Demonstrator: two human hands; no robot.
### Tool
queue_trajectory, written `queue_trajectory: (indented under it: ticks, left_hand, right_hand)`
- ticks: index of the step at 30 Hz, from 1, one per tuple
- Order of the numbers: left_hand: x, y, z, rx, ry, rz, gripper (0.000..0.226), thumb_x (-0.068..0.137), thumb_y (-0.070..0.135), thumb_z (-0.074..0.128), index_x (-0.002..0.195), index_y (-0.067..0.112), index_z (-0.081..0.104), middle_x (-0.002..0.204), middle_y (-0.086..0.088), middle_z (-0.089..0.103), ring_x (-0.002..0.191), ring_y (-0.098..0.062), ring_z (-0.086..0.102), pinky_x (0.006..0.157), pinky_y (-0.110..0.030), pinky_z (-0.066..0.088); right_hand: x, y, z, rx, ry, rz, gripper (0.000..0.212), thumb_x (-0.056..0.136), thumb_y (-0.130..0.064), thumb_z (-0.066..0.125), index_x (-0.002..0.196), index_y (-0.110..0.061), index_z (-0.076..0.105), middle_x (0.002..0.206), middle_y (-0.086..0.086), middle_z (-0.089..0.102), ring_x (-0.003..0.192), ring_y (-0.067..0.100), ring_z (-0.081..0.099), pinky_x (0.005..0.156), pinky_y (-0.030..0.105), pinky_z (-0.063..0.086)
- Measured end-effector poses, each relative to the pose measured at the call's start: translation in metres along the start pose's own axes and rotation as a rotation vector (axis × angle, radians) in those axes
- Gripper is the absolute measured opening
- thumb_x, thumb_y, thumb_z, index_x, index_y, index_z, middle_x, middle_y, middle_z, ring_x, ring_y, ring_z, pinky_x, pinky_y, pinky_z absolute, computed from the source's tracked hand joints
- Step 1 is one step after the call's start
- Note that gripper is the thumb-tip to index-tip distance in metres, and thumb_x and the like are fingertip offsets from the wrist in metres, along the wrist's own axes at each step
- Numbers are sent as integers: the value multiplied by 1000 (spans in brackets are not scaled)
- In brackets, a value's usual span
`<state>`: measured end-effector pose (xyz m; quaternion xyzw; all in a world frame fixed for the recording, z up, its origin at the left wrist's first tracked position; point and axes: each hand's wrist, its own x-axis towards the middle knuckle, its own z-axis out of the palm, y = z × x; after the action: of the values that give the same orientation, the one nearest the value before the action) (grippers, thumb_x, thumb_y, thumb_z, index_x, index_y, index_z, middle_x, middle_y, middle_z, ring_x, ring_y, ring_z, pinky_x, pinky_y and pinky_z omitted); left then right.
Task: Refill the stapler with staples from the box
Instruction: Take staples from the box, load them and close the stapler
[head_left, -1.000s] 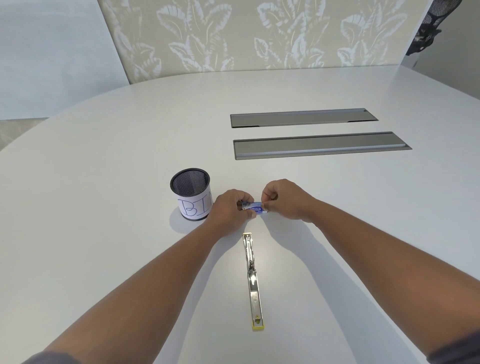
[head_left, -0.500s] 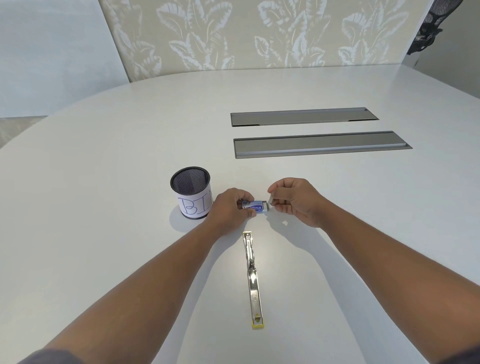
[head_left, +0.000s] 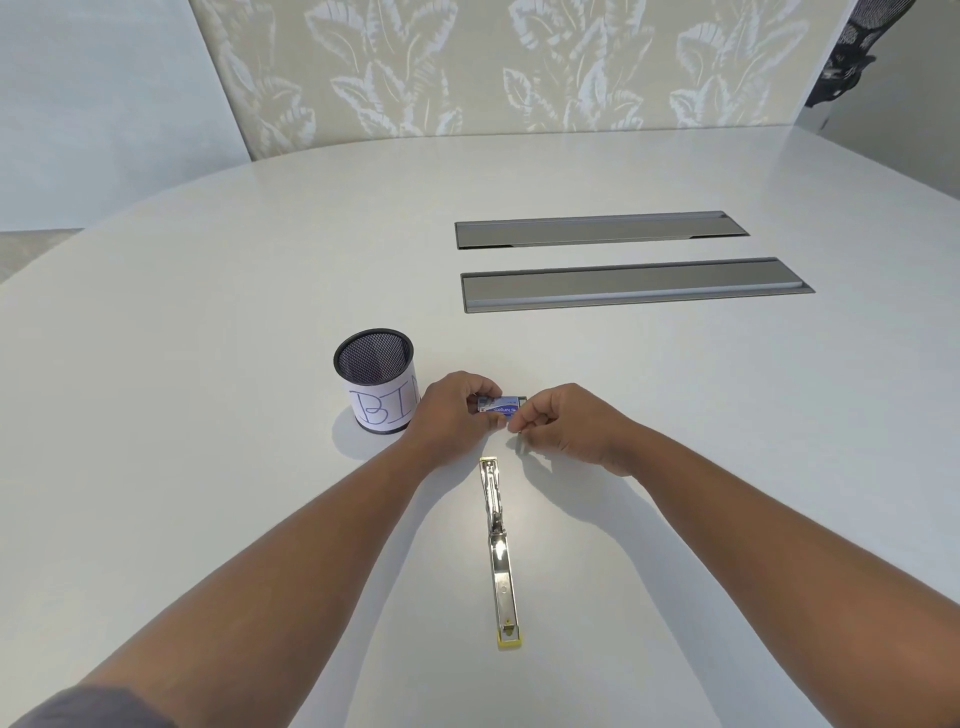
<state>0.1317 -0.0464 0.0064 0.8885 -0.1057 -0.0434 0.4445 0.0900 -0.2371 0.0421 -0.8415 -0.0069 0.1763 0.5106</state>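
Head view: near the table's middle, the left hand grips the staple box. The right hand, pulled back a moment ago, returns pinching, likely staples. Stapler lies open toward the near edge.

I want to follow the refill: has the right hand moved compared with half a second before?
Yes. The right hand has come back left toward the staple box, measured against the stapler lying on the table; its fingertips are now close beside the box.
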Motion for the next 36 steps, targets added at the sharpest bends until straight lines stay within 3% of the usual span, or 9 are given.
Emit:
queue_trajectory:
  ticks: [2, 10, 13, 17, 23, 26, 29, 36]
  left_hand:
    - [0, 0, 0, -7, 4, -5, 29, 75, 20, 83, 101, 26, 70, 100, 4, 72, 92, -15, 69, 90, -37, 55]
    - [0, -1, 1, -32, 7, -25, 32, 77, 17, 83, 105, 23, 71, 99, 5, 71, 87, -12, 66, 88, -31, 54]
    - [-1, -2, 1, -50, 11, -31, 30, 76, 17, 83, 103, 24, 70, 99, 6, 72, 90, -12, 68, 87, -31, 55]
    - [-1, -2, 1, -60, 10, -35, 30, 76, 17, 83, 103, 24, 71, 97, 6, 72, 88, -11, 67, 86, -28, 54]
    - [-1, -2, 2, -63, 12, -36, 31, 76, 18, 83, 104, 24, 71, 98, 7, 72, 90, -11, 69, 88, -32, 56]
    - [-1, -2, 1, -65, 7, -37, 32, 76, 19, 83, 104, 25, 70, 100, 8, 71, 91, -10, 70, 90, -33, 56]
    - [-1, -2, 1, -60, 10, -31, 32, 76, 18, 83, 104, 25, 70, 100, 6, 71, 92, -12, 69, 91, -35, 55]
    - [-2, -2, 0, -71, 13, -23, 33, 77, 15, 83, 107, 19, 71, 98, 10, 68, 91, -10, 68, 91, -32, 55]
  right_hand:
    - [-1, 1, 0, -31, -2, -18, 15, 82, -5, 72, 92, -14, 77, 94, 10, 79, 82, 18, 71, 80, 30, 54]
    - [-3, 9, -6, -149, 60, -47, 8, 84, -8, 71, 84, -15, 75, 67, -7, 68, 57, 6, 56, 62, 25, 47]
    - [0, 16, -2, -70, 209, -83, 16, 82, -4, 68, 88, -18, 71, 81, -2, 64, 56, 11, 57, 54, 26, 48]
    - [5, 31, 2, -122, 433, -164, 27, 85, -9, 71, 109, -20, 68, 96, -6, 60, 75, 8, 58, 71, 21, 46]
    - [14, 28, 5, -198, 398, -194, 15, 91, -14, 71, 104, -16, 76, 86, -4, 70, 72, -1, 58, 69, 16, 42]
    - [16, 28, 4, -188, 381, -187, 15, 91, -11, 70, 103, -16, 78, 85, -3, 72, 71, 2, 59, 67, 10, 42]
    - [17, 28, 3, -186, 368, -199, 14, 91, -12, 70, 101, -17, 79, 89, -1, 76, 75, 8, 62, 70, 13, 45]
    - [16, 31, 7, -216, 357, -307, 12, 92, -9, 67, 96, -12, 78, 97, 6, 77, 89, 23, 68, 84, 33, 52]
